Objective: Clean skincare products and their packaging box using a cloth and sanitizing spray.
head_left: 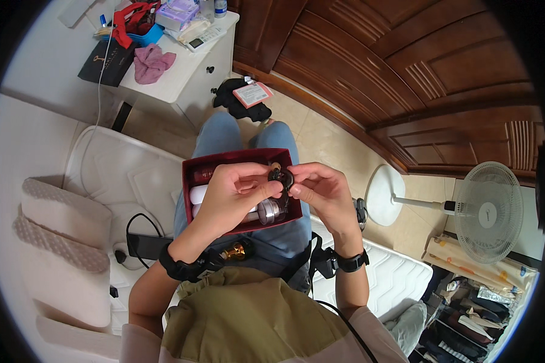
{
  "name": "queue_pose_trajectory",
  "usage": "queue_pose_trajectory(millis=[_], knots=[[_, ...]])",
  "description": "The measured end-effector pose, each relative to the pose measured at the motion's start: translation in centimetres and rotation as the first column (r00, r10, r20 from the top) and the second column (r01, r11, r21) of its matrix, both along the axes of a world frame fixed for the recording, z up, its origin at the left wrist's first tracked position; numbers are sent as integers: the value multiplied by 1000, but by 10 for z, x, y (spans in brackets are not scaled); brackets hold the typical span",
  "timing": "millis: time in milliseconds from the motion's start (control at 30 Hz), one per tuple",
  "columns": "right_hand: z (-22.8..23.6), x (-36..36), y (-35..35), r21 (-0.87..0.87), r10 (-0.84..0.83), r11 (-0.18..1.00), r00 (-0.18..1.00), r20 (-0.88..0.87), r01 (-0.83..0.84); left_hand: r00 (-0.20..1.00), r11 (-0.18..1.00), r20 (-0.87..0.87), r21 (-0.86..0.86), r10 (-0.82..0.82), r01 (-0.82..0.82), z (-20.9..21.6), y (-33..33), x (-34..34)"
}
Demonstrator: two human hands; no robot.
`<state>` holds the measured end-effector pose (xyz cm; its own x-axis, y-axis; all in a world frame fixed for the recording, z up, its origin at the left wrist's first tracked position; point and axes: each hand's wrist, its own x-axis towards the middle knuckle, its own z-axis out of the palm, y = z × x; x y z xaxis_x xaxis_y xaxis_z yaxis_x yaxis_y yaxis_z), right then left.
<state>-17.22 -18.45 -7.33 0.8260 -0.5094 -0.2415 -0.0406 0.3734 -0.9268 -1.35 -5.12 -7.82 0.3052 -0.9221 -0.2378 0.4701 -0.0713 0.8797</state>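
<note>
On my lap rests an open dark red box [246,228] with bottles and small containers in it. Above its right half, my left hand [236,190] and my right hand [320,189] meet, pinching a small black ring-shaped thing [283,178] between thumbs and fingers. Its exact kind is too small to make out. A tan bit shows at its top edge. Below the fingers, a clear round jar [269,212] lies in the box beside a white container [198,194]. My left hand hides part of the contents.
A gold-coloured bottle [238,248] lies against my lap. On the mattress [381,272] at left are a black phone [148,245] and cable. A white fan [488,213] stands at right. The white cabinet [188,72] holds boxes, a pink cloth [153,63] and a remote control [204,39].
</note>
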Motion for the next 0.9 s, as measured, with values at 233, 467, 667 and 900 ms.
queue_pose_trajectory(millis=[233,467,667,900], knots=[[-1,-4,4,-144,-32,989,999,20,34,997,997,2,37,73,-73,2,2,-12],[-1,-2,13,-110,-96,989,992,77,104,993,993,-3,9,119,-119,6,1,-20],[-10,0,22,-125,-145,980,985,97,156,983,984,-30,12,180,-180,-5,-1,-26],[-3,6,-7,-93,-20,995,999,-43,16,997,999,72,42,7,-10,-13,-2,-7]])
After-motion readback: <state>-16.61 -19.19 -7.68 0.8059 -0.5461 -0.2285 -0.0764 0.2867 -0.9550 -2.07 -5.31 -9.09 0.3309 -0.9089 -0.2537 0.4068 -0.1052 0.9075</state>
